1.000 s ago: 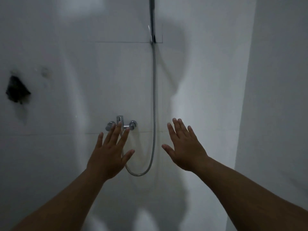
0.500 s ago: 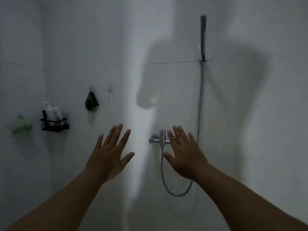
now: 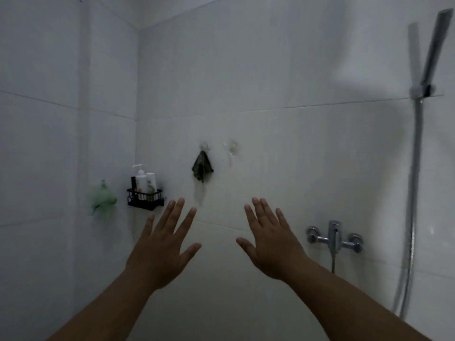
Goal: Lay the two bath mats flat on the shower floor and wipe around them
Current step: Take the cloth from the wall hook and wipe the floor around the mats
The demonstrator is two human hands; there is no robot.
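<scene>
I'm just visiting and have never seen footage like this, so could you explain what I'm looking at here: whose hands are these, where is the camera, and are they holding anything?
There is no machine here. A person wears a wide-angle camera on their head, so you see what they see: their own two arms stretched forward in a white-tiled shower. The left hand and right hand are both spread flat with straight fingers, and neither holds anything.

On the wall ahead hang a dark cloth on a hook, a black wire rack carrying bottles, and a green puff on the side wall. To the right are a chrome tap and a shower head with its hose hanging down.

The floor and the bath mats are out of view.
</scene>
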